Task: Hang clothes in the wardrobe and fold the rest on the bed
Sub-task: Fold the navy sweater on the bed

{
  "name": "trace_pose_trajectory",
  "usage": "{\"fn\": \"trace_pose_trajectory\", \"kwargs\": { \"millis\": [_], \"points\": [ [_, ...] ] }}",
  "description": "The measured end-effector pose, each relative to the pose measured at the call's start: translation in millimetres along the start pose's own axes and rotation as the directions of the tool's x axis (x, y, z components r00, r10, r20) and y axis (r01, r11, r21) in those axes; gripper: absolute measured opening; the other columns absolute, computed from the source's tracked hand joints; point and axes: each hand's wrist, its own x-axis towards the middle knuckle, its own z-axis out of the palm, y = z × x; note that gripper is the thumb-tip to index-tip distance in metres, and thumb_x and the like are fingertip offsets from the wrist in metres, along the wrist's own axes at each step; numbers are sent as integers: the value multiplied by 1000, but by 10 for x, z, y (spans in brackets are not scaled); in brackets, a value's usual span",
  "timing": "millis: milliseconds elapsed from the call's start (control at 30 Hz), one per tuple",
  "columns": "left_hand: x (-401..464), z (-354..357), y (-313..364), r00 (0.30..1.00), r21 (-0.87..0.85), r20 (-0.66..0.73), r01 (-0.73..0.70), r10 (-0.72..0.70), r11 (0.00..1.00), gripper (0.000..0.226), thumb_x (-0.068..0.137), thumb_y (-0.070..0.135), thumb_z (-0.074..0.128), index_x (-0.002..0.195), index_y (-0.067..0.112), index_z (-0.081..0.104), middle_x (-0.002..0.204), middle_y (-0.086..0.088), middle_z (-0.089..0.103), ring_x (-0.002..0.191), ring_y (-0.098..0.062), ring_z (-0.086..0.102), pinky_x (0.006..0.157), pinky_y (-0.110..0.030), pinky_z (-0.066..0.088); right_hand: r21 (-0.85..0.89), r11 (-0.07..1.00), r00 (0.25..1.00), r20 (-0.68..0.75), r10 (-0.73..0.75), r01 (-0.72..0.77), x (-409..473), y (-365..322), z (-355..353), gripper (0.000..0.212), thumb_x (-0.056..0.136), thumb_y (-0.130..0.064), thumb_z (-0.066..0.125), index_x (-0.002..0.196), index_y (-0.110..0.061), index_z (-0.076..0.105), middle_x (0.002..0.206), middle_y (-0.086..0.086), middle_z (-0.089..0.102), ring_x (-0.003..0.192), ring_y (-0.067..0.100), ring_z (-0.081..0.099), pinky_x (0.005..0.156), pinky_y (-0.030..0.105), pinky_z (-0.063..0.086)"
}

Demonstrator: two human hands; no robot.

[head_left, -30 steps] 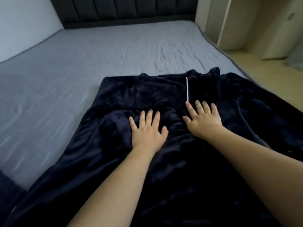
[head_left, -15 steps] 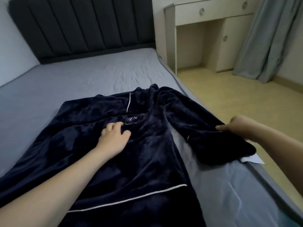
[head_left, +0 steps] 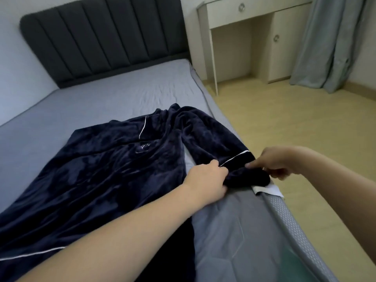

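Dark padded headboard (head_left: pixel 97 37) at the far end of the bed (head_left: pixel 112 94), grey sheet on top. Navy fleece robe (head_left: pixel 97 169) lies spread flat across the bed's middle & near-left part, white piping on the collar & near the hem. Small stitched emblem (head_left: pixel 143 147) on the chest, too small to read; no other writing legible. The robe's sleeve (head_left: pixel 211 143) runs toward the bed's right edge, cuff w/ white piping bunched there. Left hand (head_left: pixel 205 181) grips the cuff's left side, fingers curled into the fabric. Right hand (head_left: pixel 272 162) pinches the cuff's right end, just at the bed's right edge. White tag (head_left: pixel 268 189) pokes out from under the cuff, over the mattress edge. Right of the bed: wood floor (head_left: pixel 284 123), cream desk (head_left: pixel 244 37) w/ round knobs, grey curtain (head_left: pixel 333 43) far right.
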Motion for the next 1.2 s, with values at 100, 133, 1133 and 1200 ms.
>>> {"fn": "trace_pose_trajectory", "kwargs": {
  "millis": [100,133,1133,1200],
  "points": [
    [57,-123,-80,998,-171,58,49,-39,984,13,88,32,49,93,21,55,97,-4,54,92,-34,59,67,-35,40,260,966,1000,5,17,-18,-27,-123,-14,19,87,-23,60,73,-16,50,48,0,43,41,13,36,38,16,27],
    [103,-193,-98,998,-255,40,62,-53,965,10,89,31,48,90,22,53,95,-3,58,92,-33,59,67,-35,42,396,918,999,-42,17,1,-65,-224,-60,14,87,-24,58,76,-17,52,52,0,48,46,13,41,39,17,31],
    [-825,722,-5544,232,-580,84,802,-969,142,40,89,21,55,122,-2,53,125,-24,57,110,-42,57,94,-48,48,-737,666,658,-558,-505,-114,1943,-2464,2185,67,89,-25,50,149,-16,21,153,13,27,140,33,26,112,45,25],
    [-781,746,-5372,227,-440,-97,864,-969,246,43,83,17,55,122,2,47,126,-25,53,117,-43,50,97,-48,42,-712,695,795,-478,-373,-102,1911,-2668,2051,61,86,-40,51,137,-11,37,143,13,40,128,33,39,103,44,33]
  ]
}}
